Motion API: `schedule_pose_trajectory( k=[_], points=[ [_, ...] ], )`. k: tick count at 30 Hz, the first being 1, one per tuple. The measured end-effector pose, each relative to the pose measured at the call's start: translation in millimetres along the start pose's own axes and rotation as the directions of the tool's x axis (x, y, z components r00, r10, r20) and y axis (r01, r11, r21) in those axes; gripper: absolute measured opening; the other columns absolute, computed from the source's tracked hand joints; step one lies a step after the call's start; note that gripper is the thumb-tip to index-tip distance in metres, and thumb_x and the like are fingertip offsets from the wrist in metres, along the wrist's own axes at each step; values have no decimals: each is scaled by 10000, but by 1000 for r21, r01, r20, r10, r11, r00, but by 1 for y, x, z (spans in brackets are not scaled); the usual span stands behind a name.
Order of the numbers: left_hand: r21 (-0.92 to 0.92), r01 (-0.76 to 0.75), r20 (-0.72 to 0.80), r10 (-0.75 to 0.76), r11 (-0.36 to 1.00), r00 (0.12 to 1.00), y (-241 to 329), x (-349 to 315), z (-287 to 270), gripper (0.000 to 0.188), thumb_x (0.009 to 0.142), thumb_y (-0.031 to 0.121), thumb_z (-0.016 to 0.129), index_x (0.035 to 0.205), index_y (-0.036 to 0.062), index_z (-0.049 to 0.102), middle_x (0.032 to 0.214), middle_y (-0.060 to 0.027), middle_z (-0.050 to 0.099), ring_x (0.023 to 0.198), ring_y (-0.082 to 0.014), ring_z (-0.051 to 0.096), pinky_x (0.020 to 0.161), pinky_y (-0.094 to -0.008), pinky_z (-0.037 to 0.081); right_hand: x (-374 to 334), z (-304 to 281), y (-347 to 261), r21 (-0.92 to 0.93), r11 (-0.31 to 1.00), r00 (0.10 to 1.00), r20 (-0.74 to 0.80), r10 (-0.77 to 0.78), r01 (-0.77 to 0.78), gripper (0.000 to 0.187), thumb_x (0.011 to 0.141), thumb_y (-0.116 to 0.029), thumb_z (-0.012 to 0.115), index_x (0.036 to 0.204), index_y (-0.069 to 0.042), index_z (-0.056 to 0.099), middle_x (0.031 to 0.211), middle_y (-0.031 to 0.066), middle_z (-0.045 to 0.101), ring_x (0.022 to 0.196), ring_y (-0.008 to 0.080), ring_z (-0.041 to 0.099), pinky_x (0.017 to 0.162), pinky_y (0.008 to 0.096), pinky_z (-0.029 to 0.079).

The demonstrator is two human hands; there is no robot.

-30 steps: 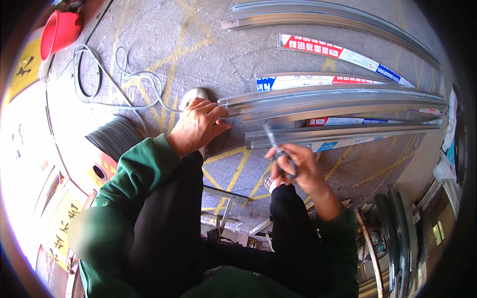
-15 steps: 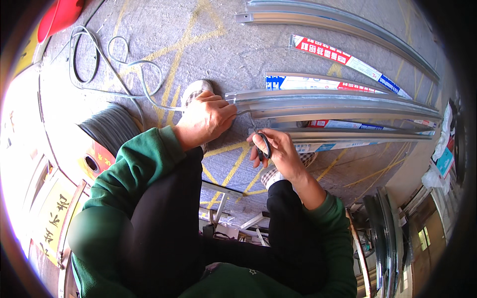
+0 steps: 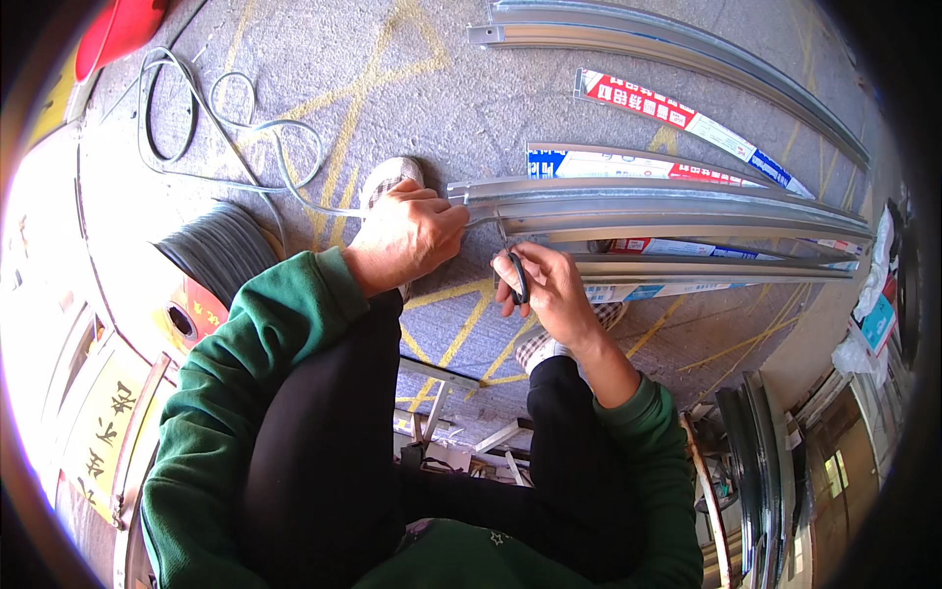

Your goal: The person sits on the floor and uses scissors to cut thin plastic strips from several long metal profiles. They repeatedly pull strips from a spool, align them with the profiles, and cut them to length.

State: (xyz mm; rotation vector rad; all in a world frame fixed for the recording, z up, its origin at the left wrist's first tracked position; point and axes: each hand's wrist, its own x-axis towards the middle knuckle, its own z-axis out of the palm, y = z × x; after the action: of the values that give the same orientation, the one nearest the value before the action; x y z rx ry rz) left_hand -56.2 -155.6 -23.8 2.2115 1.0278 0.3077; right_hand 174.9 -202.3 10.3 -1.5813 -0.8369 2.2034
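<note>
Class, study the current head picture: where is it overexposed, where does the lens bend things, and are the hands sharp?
In the head view, glare bleaches the far left, beyond the cable spool; in the head view, the topmost metal profiles bow near the rim, and darkness rings the corners; in the head view, the left hand and right hand look fairly sharp.

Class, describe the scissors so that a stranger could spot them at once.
Find the long silvery profiles on the floor. Near the left end of the middle bundle, the person's right hand holds the scissors. Their black looped handle sets them apart from the silvery metal beside them.
</note>
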Motion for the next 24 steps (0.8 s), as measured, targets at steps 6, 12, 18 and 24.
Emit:
schedule_pose_trajectory(
  k=[6, 12, 18, 24],
  points=[
    [9, -18, -3, 18, 1000, 1000, 0, -1, 2, 149, 751, 80, 695, 745, 90, 546, 646, -55, 538, 644, -255, 594, 671, -380, 451, 3, 8, -3, -29, 998, 999, -12, -47, 47, 318, 981, -293, 658, 853, -6, 606, 630, 9, 598, 572, 73, 596, 515, 247, 487],
    [4, -28, 7, 28, 1000, 1000, 0, 0, 2, 154, 748, 75, 696, 744, 87, 543, 648, -59, 538, 650, -258, 598, 672, -380, 454, 5, 12, -2, -47, 998, 996, -75, -51, 48, 368, 973, -336, 673, 858, 9, 618, 596, -1, 565, 541, 63, 565, 501, 235, 455],
    [4, -20, -9, 20, 1000, 1000, -2, 0, -1, 161, 748, 73, 683, 731, 90, 524, 636, -60, 541, 645, -264, 603, 639, -385, 471, -1, 12, 6, -139, 987, 992, -90, -90, 76, 250, 981, -227, 666, 940, 18, 632, 631, 8, 564, 529, 59, 530, 476, 227, 433],
    [-100, 144, -62, -150, 985, 987, -2, -1, -7, 91, 806, 19, 667, 835, 46, 586, 711, -92, 611, 675, -282, 636, 597, -356, 493, -8, 10, 7, -53, 995, 996, -36, -81, 79, 196, 977, -160, 663, 990, 33, 631, 668, 7, 565, 580, 62, 565, 487, 226, 452]
  ],
)
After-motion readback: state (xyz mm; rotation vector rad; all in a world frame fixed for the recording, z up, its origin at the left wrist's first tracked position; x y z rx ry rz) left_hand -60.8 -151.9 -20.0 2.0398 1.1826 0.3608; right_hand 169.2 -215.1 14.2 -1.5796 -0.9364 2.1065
